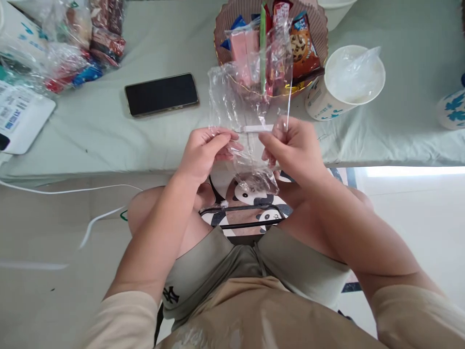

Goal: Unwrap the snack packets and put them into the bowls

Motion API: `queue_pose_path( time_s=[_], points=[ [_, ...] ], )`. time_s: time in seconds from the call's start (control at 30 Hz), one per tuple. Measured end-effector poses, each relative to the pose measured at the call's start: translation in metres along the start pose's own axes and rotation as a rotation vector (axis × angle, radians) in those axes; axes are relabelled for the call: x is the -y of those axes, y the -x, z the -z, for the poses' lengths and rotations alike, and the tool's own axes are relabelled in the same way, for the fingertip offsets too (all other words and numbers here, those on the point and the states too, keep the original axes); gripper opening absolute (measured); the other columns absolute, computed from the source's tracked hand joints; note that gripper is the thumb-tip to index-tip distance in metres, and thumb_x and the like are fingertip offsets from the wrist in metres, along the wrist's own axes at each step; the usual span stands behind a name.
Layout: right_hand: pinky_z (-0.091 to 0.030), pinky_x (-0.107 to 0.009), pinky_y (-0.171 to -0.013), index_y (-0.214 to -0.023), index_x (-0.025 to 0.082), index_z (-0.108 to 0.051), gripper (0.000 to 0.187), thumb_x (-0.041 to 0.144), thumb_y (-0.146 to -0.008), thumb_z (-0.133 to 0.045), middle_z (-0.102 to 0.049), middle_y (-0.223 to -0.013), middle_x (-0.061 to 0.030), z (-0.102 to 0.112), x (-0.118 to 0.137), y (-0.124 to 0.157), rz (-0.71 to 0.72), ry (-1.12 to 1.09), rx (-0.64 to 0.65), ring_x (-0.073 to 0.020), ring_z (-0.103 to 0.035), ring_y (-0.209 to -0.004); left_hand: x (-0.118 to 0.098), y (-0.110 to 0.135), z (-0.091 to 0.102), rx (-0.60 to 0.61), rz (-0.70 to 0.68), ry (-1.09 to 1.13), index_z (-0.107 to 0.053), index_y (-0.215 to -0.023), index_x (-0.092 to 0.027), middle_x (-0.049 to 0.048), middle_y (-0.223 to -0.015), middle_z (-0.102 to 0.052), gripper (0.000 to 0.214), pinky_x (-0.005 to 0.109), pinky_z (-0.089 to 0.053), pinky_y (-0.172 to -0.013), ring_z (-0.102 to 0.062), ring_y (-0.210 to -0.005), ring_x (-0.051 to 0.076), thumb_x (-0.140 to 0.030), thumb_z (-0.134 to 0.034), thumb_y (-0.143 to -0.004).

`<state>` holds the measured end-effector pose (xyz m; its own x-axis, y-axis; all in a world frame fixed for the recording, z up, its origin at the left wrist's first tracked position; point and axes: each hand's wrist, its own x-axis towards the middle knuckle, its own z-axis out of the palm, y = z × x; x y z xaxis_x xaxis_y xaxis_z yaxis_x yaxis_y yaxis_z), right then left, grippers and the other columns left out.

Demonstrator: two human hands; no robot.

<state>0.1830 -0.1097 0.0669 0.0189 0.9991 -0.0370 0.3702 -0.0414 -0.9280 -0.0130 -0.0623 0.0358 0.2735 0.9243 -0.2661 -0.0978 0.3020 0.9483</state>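
A clear plastic bag (227, 99) hangs between my two hands over the table's front edge. My left hand (205, 150) pinches it on one side, thumb against the fingers. On the other side my right hand (292, 145) grips it with curled fingers. A white strip (257, 128) shows across the film between the hands; whether it belongs to the bag I cannot tell. Through the upper part of the bag I see the pink scalloped bowl (222, 24), which holds several wrapped snacks, among them a cookie packet (303, 48) and a pink pack (241, 53).
A black phone (162, 94) lies left of the bowl. To its right stands a paper cup (348, 82) with clear plastic inside. Bagged snacks (80, 43) and a white labelled packet (25, 116) crowd the left. A white cable (72, 190) runs below the table (152, 140).
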Motion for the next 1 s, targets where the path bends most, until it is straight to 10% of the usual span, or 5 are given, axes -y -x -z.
queue_pose_path(
  time_s=[0.17, 0.4, 0.57, 0.77, 1.0],
  points=[
    [-0.05, -0.026, -0.054, -0.096, 0.027, -0.048, 0.029, 0.045, -0.091, -0.07, -0.063, -0.066, 0.0061, -0.002, -0.005, -0.011, -0.002, -0.229, 0.05, -0.0126, -0.062, -0.057, -0.004, -0.007, 0.007, -0.131, -0.06, 0.063, -0.068, -0.079, -0.022, 0.0031, -0.069, -0.073, 0.018, 0.027, -0.056, -0.05, -0.072, -0.06, 0.018, -0.037, -0.074, -0.087],
    [-0.047, -0.027, -0.048, -0.083, 0.025, -0.049, 0.023, 0.037, -0.094, -0.066, -0.059, -0.058, 0.0059, -0.008, -0.002, -0.021, -0.023, -0.146, 0.17, -0.0125, -0.058, -0.048, -0.005, -0.018, 0.016, -0.252, -0.158, -0.006, -0.065, -0.081, -0.026, -0.0013, -0.062, -0.064, 0.042, 0.025, -0.037, -0.037, -0.059, -0.046, 0.012, -0.065, -0.079, -0.081],
    [-0.044, -0.024, -0.044, -0.09, 0.026, -0.051, 0.023, 0.043, -0.098, -0.064, -0.055, -0.056, 0.0081, -0.007, -0.009, -0.02, 0.034, -0.112, 0.078, -0.0114, -0.057, -0.044, -0.011, -0.012, 0.02, 0.009, 0.044, 0.094, -0.068, -0.095, -0.023, 0.0032, -0.069, -0.073, 0.077, 0.025, -0.043, -0.036, -0.068, -0.049, 0.018, -0.086, -0.084, -0.055],
    [-0.055, -0.027, -0.053, -0.127, 0.023, -0.062, 0.032, 0.035, -0.097, -0.064, -0.063, -0.06, 0.0052, 0.003, -0.004, -0.014, -0.061, -0.141, 0.148, -0.0143, -0.064, -0.052, -0.016, -0.008, 0.018, 0.093, 0.058, -0.053, -0.067, -0.096, -0.021, -0.0033, -0.061, -0.074, 0.033, 0.018, -0.043, -0.037, -0.067, -0.043, 0.014, -0.037, -0.084, -0.073],
    [-0.063, -0.031, -0.06, -0.149, 0.037, -0.053, 0.052, 0.051, -0.1, -0.054, -0.075, -0.092, 0.0012, 0.007, -0.022, -0.019, -0.012, -0.243, 0.176, -0.0135, -0.07, -0.063, -0.014, -0.01, 0.024, 0.169, -0.051, 0.005, -0.064, -0.103, -0.025, -0.0068, -0.062, -0.074, 0.03, 0.018, -0.042, -0.033, -0.061, -0.036, 0.011, -0.031, -0.077, -0.078]
  ],
)
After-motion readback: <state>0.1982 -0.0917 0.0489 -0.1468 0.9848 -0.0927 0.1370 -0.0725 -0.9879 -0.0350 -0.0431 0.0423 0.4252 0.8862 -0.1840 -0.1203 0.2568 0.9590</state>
